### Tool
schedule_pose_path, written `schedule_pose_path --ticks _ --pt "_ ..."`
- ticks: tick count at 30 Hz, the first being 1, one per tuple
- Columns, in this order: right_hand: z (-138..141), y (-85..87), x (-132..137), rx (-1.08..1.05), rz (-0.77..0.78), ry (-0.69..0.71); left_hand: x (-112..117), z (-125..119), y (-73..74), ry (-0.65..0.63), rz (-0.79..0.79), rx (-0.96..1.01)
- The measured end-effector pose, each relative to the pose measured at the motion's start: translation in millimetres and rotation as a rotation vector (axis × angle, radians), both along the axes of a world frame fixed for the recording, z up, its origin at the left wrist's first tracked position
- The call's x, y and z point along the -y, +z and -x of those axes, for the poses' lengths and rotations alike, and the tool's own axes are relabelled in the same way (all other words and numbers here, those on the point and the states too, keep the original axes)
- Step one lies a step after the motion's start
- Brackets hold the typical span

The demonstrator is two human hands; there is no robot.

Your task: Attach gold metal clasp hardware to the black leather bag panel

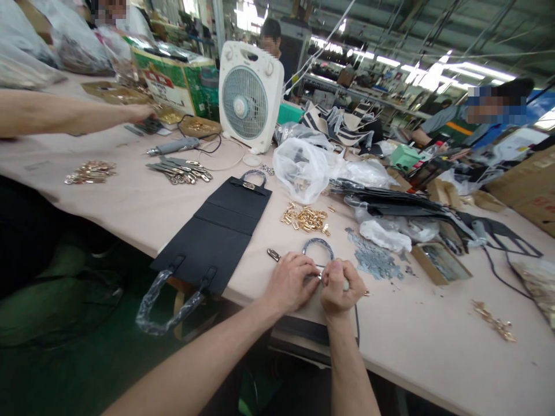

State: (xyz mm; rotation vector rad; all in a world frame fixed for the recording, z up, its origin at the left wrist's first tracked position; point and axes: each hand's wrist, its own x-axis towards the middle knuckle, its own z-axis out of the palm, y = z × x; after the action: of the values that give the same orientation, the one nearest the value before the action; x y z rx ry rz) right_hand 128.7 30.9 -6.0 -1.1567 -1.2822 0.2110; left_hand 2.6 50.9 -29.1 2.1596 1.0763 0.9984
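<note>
My left hand (pixel 293 282) is at the table's front edge, its bent fingers pressed together over a small part I cannot make out. Right beside it, my right hand (pixel 342 286) is closed in a fist around a hand tool with a pale handle (pixel 346 285), its metal shaft pointing toward the left fingers. Under the hands lies a dark bag piece (pixel 303 330), partly hidden, with a wrapped loop handle (pixel 318 241) showing behind them. A metal clasp (pixel 273 254) lies by my left hand. Left of that, a black bag panel (pixel 217 225) with two handles lies flat.
Gold fittings (pixel 307 219) and grey metal plates (pixel 375 257) lie in piles beyond my hands. A white fan (pixel 249 95), plastic bags (pixel 301 170), a small box (pixel 440 263) and an electric screwdriver (pixel 173 146) are farther out. Another person's arm (pixel 73 112) reaches in at left.
</note>
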Motion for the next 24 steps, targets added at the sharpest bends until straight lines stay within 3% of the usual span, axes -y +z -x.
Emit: schedule_pose_path --ticks 2,6,9,14,17,19,24 --pt "0 0.6 -6 -0.044 0.019 0.001 -1 0 -1.0 -0.006 -0.002 -0.002" --pt "-8 12.8 -8 -0.434 -0.044 0.095 -2 1 -3.7 -0.014 -0.009 0.018" --pt "-23 24.4 -1 -0.645 -0.035 0.089 -2 1 -5.5 -0.04 -0.029 0.035" --pt "-42 27.8 17 -0.609 0.325 0.076 1 1 -3.0 -0.059 -0.044 0.022" --pt "-44 23.8 25 -0.538 0.433 0.093 6 1 -0.8 -0.075 -0.094 -0.007" --pt "-41 22.9 28 -0.564 0.383 0.084 9 2 -0.9 -0.088 -0.126 -0.023" --pt "-28 26.7 30 -0.635 0.043 0.076 12 3 -5.1 -0.123 -0.156 -0.062"
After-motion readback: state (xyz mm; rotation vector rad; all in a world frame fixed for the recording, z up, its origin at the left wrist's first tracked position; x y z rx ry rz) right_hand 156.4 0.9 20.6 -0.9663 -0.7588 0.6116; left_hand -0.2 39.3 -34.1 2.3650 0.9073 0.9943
